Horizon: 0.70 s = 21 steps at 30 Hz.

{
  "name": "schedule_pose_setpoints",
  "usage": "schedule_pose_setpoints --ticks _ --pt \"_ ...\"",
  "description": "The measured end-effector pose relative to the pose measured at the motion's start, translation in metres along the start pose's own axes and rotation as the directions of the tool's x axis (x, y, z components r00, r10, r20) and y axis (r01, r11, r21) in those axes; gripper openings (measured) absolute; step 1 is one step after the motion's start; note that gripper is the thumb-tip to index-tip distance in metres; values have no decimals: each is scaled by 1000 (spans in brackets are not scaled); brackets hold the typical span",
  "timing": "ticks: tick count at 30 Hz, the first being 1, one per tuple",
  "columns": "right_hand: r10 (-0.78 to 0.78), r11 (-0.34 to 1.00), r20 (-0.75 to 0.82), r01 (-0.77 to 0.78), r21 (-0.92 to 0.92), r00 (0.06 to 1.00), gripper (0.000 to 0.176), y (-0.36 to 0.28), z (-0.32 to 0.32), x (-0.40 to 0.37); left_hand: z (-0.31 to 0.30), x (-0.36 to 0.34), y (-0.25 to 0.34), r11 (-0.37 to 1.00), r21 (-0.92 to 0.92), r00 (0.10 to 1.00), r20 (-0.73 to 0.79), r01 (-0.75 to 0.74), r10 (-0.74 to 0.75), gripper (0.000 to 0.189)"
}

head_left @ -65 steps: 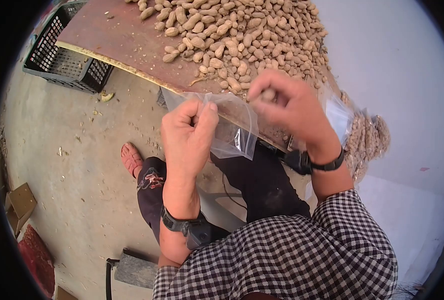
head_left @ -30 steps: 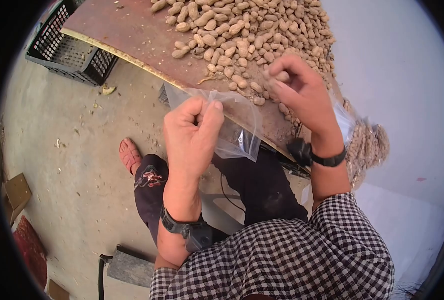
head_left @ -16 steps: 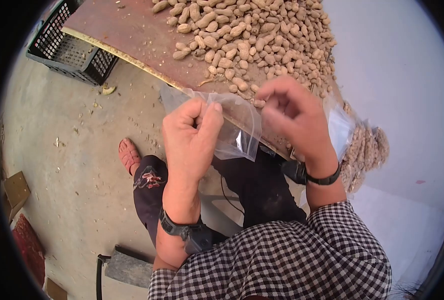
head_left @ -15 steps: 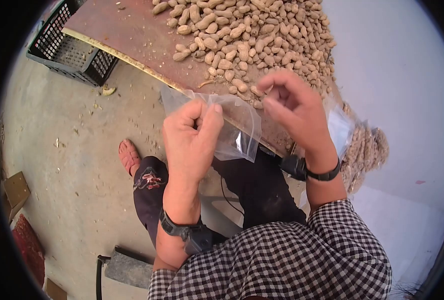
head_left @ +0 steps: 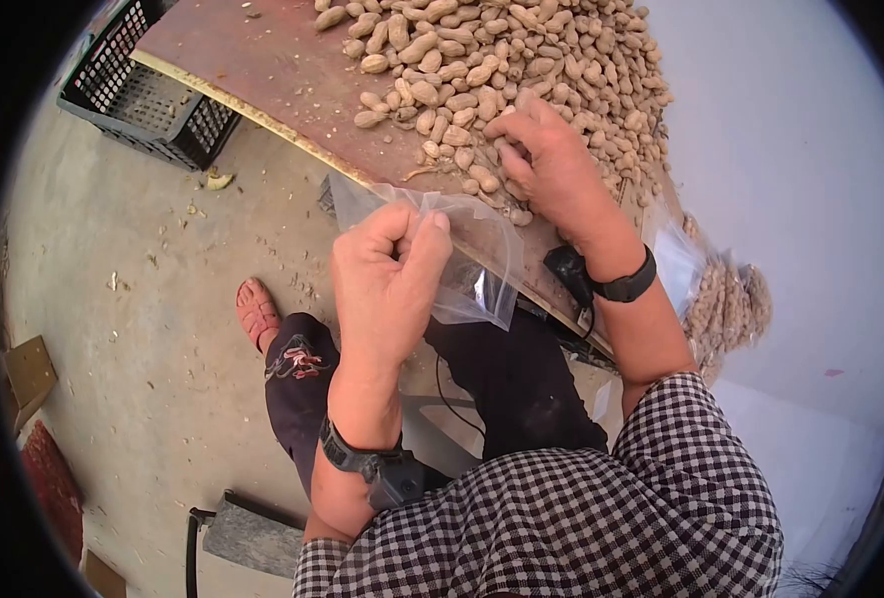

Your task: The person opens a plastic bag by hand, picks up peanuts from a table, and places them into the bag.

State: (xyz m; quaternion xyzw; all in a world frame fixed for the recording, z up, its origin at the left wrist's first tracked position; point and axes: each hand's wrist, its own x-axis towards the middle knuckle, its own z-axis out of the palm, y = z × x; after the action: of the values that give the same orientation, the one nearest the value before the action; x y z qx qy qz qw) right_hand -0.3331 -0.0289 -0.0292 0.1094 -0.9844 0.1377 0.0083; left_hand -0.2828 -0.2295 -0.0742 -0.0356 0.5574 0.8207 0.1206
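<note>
My left hand (head_left: 387, 274) is closed in a pinch on a clear plastic bag (head_left: 497, 244). The bag hangs beside the front edge of the table, above my lap. No peanuts can be made out inside it. My right hand (head_left: 552, 164) reaches over the near side of a heap of unshelled peanuts (head_left: 522, 50). Its fingers are curved, with a gap between thumb and forefinger, and the fingertips touch or hover just over the nuts. Part of the heap is hidden behind that hand.
The reddish-brown table (head_left: 253, 70) has a worn, pale edge. A black plastic crate (head_left: 198, 135) stands on the floor at upper left. Filled bags of peanuts (head_left: 726, 309) lie to the right near the white wall (head_left: 791, 149). Cardboard (head_left: 30, 379) lies at far left.
My right hand has moved up and away from the bag to the peanut heap. My left hand keeps its hold on the bag and has shifted slightly right.
</note>
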Motion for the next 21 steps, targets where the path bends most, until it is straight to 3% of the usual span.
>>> schedule_pose_setpoints --ticks 4,7,10,13,16,19,21 --pt "-70 998 -41 70 5 997 18 7 2 -5 1 -2 0 1000 -10 1000 1 19 -19 33" --pt "35 997 -22 -33 72 999 15 8 3 -7 0 -2 0 999 -34 1000 2 31 -31 32" --pt "182 941 -3 -173 290 983 15 -5 -9 -13 -1 -1 -2 999 -36 1000 0 24 -24 32" --pt "314 802 67 -302 516 947 15 -33 -30 -22 0 0 -1 1000 -17 1000 1 16 -16 33" --pt "119 796 81 -144 588 990 15 -48 -39 -40 1 1 0 1000 -5 1000 -2 12 -12 33" --pt "-5 818 199 -111 565 980 16 -69 -47 -47 1 0 0 1000 -9 1000 -4 4 -4 34" --pt "91 805 135 -152 573 987 18 -61 -39 -50 0 -1 2 1000 -9 1000 -9 1 -1 34"
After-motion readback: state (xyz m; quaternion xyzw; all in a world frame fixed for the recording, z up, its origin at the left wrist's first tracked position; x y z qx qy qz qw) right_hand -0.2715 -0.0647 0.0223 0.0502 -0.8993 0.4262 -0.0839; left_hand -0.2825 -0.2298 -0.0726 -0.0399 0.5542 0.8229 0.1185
